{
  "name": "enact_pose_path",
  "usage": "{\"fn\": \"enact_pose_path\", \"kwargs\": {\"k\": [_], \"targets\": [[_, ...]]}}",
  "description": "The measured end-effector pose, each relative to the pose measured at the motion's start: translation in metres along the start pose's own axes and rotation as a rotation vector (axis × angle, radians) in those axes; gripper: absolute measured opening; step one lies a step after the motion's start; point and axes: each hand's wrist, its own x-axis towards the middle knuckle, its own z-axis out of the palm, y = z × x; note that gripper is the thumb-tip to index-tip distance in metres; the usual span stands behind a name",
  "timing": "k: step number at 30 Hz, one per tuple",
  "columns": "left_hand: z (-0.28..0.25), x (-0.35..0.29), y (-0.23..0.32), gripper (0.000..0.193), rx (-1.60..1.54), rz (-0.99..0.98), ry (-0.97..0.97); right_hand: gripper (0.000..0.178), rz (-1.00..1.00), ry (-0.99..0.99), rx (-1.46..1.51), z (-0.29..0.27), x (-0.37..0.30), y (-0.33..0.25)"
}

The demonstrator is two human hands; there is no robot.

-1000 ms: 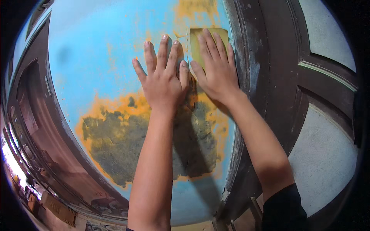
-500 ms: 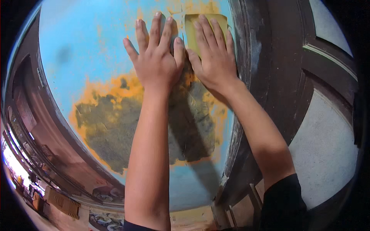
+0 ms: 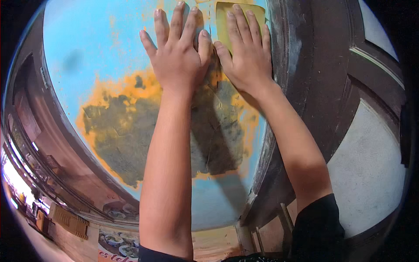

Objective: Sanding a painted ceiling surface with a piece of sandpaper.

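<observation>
A light-blue panel (image 3: 100, 48) fills the middle, with a dark grey-brown patch (image 3: 126, 139) ringed by orange blotches. My left hand (image 3: 179, 61) rests palm down on the panel above the patch, open, fingers spread, holding nothing. Close to its right, my right hand (image 3: 248, 65) holds a yellowish sheet of sandpaper (image 3: 224, 26) flat against the panel near the right edge. Its fingers stretch over the sheet, with the thumb by the sheet's left edge and the little finger by its right. The sheet's lower part is hidden under the palm.
Along the panel's right runs a dark wooden frame (image 3: 323, 78) with whitish inset panels (image 3: 371, 170). A brown wooden edge (image 3: 56, 100) borders the left. A printed picture of food bowls (image 3: 120, 244) shows at the bottom; a brown ribbed object (image 3: 67, 220) lies lower left.
My right hand and the sandpaper have slid up and slightly right along the panel. The left hand also sits higher in the picture; the whole view has shifted a little.
</observation>
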Motion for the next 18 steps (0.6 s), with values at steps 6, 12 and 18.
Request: {"fn": "enact_pose_path", "kwargs": {"k": [6, 12, 18], "targets": [[0.002, 0.001, 0.007, 0.048, -0.004, -0.049, -0.001, 0.076, -0.024, -0.002, 0.012, -0.013, 0.041, 0.008], [0.003, -0.002, 0.003, 0.047, -0.016, -0.053, -0.013, 0.068, -0.118, 0.263, -0.037, 0.019, 0.000, 0.006], [0.001, 0.000, -0.003, 0.048, -0.011, -0.003, -0.012, 0.076, -0.030, 0.003, -0.036, -0.001, 0.008, -0.003]]}}
